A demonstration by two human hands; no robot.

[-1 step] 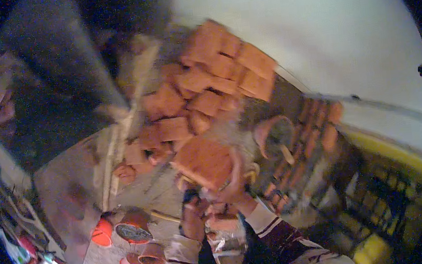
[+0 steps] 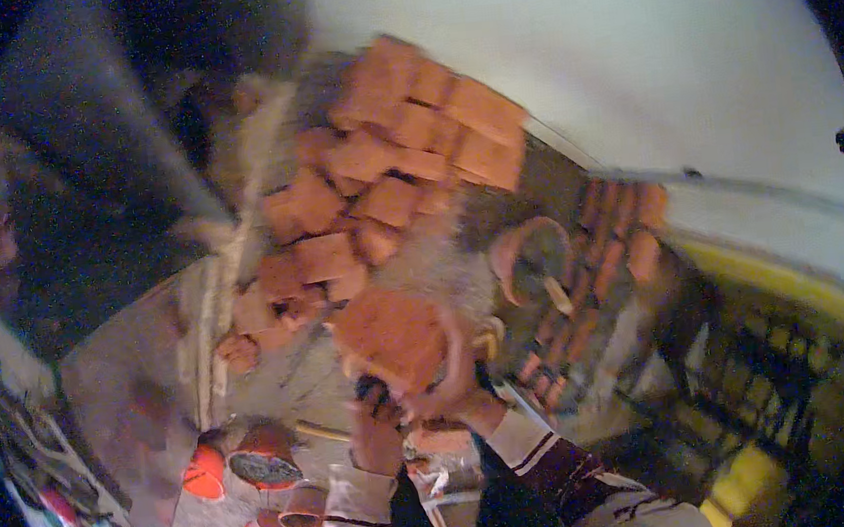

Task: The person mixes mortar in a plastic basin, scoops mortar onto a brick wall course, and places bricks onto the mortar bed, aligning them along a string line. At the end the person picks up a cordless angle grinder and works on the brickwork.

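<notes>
An orange-red brick [image 2: 388,332] is raised in front of me, tilted, its broad face up. My right hand [image 2: 458,366] closes around its right side, fingers along the edge. Below its near left corner, my left hand [image 2: 378,423] is closed and supports the brick; its fingers are partly hidden and blurred. A dark patch beside the left fingers is too blurred to name. Just ahead lies a heap of similar bricks [image 2: 391,201], some stacked, others loose and tipped.
Rows of narrower bricks [image 2: 593,269] stand right, beside a round tub [image 2: 532,259] with a light wooden piece at its rim. Lower left are a grey-filled orange bucket [image 2: 266,456], a small red bucket [image 2: 204,470] and other containers. A pale wall [image 2: 575,59] rises behind; wooden planks [image 2: 228,285] run left.
The whole view has shifted, so the brick heap and buckets sit slightly farther left. Both hands still hold the brick, which appears a little lower and to the left.
</notes>
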